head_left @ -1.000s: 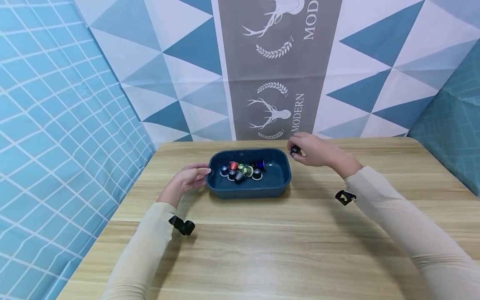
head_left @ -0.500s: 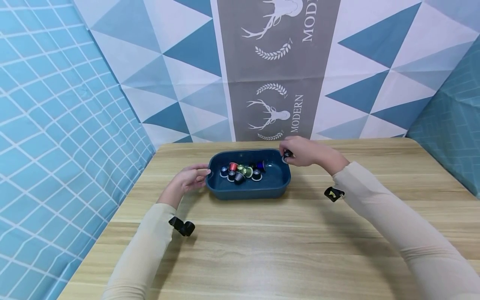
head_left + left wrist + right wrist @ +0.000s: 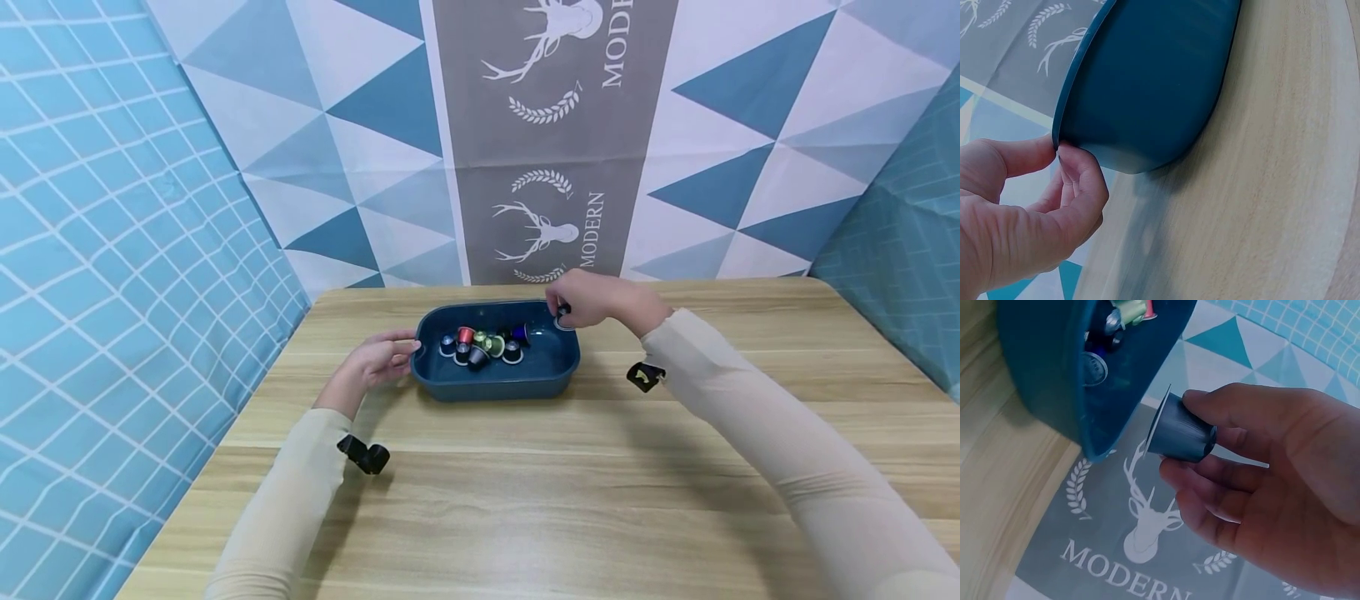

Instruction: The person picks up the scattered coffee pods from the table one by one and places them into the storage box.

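A dark blue basin (image 3: 495, 389) holds several coffee capsules, among them a red one (image 3: 466, 335), a green one (image 3: 495, 345), a black one (image 3: 513, 352) and a blue one (image 3: 522, 334). With thumb and fingers, my left hand (image 3: 381, 357) pinches the basin's left rim; the left wrist view shows that grip on the basin wall (image 3: 1147, 81) closely. My right hand (image 3: 592, 298) is over the basin's back right corner. Between its thumb and fingers it pinches a dark coffee capsule (image 3: 1182, 431), tilted with its pale rim toward the basin.
The wooden table (image 3: 480, 492) extends in front of the basin and to both sides. A patterned cloth (image 3: 540, 150) hangs right behind the table's back edge. Blue tiled cloth (image 3: 135, 250) stands along the left, and a teal one (image 3: 900, 217) at the right.
My right hand has moved left with the pinched capsule, from beside the basin to over its back right corner. The left hand keeps its hold on the rim.
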Available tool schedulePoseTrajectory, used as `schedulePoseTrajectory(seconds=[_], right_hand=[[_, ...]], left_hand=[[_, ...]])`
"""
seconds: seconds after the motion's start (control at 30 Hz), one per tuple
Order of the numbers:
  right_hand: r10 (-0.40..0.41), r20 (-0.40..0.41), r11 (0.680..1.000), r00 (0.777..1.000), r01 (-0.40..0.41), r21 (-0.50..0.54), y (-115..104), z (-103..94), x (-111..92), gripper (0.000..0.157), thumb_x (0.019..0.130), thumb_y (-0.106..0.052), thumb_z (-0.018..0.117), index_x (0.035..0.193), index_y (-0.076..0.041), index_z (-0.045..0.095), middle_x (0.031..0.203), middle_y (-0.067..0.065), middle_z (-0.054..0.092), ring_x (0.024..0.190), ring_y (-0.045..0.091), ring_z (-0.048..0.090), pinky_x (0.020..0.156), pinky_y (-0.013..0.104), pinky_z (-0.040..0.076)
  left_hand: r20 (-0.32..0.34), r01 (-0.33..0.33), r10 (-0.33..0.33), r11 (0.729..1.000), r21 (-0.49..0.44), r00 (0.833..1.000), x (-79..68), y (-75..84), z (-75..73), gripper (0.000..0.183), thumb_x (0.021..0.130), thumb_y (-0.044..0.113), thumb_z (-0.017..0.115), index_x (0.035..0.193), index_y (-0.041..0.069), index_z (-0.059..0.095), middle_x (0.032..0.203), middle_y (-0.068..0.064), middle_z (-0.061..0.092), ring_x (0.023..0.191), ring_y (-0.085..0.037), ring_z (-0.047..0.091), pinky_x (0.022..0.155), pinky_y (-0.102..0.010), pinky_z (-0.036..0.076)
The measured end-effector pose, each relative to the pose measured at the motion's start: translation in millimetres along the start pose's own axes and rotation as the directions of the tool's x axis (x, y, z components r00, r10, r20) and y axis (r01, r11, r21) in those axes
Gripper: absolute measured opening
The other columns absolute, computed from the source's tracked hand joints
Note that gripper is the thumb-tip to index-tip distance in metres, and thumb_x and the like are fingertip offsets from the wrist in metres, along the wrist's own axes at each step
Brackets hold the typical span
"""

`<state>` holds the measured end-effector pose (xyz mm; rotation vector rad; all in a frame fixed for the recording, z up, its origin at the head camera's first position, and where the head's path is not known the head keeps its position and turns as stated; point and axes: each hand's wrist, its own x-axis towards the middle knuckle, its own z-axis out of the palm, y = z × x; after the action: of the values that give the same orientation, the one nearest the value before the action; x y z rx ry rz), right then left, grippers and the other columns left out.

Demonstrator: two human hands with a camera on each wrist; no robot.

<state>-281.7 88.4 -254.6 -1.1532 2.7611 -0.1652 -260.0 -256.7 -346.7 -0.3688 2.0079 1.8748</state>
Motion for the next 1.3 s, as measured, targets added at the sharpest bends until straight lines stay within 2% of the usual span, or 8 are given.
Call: schedulePoseTrajectory(seconds=[0.3,0.53,0.77,1.03,1.3], right_hand=[[0.015,0.051,1.0,0.999,-0.014,-0.012,-16.4,-4.3,15.3,0.009,0.084,-0.005,0.064,0.092,-0.004,0.063,0.09,0.009,0.063,0.077,0.02,0.053,0.072,0.032,0.048],[0.041,0.094,0.999,0.995,-0.037,-0.036,-21.1,-1.5,28.3,0.01,0.084,-0.005,0.064,0.094,-0.004,0.063,0.093,0.009,0.062,0.079,0.02,0.052,0.074,0.032,0.047],[0.056,0.122,0.997,0.991,-0.048,-0.062,-23.6,0.6,44.0,0.01,0.086,-0.009,0.067,0.095,-0.005,0.065,0.098,0.008,0.064,0.084,0.02,0.055,0.079,0.034,0.05],[0.092,0.142,0.994,0.986,-0.084,-0.063,-34.0,7.4,63.0,0.01,0.087,-0.012,0.067,0.096,-0.008,0.064,0.098,0.006,0.063,0.085,0.019,0.054,0.078,0.031,0.048],[0.07,0.12,0.995,0.99,-0.061,-0.075,-39.4,16.3,71.0,0.013,0.087,-0.011,0.066,0.1,-0.008,0.064,0.103,0.007,0.065,0.09,0.02,0.057,0.084,0.033,0.05]], left_hand=[[0.026,-0.016,0.016,1.0,0.007,1.0,-4.4,0.4,0.4,0.054,0.097,0.012,0.055,0.147,0.006,0.034,0.083,0.008,0.064,0.074,-0.003,0.06,0.068,-0.018,0.05],[0.064,-0.044,0.044,0.999,0.001,0.997,-9.0,-0.4,-0.4,0.056,0.095,0.015,0.061,0.145,0.005,0.038,0.088,0.006,0.064,0.076,-0.003,0.061,0.069,-0.017,0.05],[0.039,-0.021,0.02,1.0,0.023,0.999,-3.8,-0.8,0.5,0.055,0.098,0.012,0.052,0.149,0.007,0.032,0.086,0.008,0.064,0.075,-0.002,0.06,0.069,-0.017,0.05],[0.037,-0.004,0.003,1.0,0.008,0.999,-3.4,-1.4,-2.4,0.055,0.098,0.013,0.053,0.149,0.009,0.032,0.086,0.007,0.065,0.075,-0.003,0.061,0.068,-0.018,0.051],[0.035,-0.014,0.013,0.999,0.029,0.999,-3.2,-1.4,-1.6,0.055,0.099,0.014,0.053,0.149,0.009,0.032,0.093,0.005,0.064,0.077,-0.003,0.06,0.07,-0.018,0.051]])
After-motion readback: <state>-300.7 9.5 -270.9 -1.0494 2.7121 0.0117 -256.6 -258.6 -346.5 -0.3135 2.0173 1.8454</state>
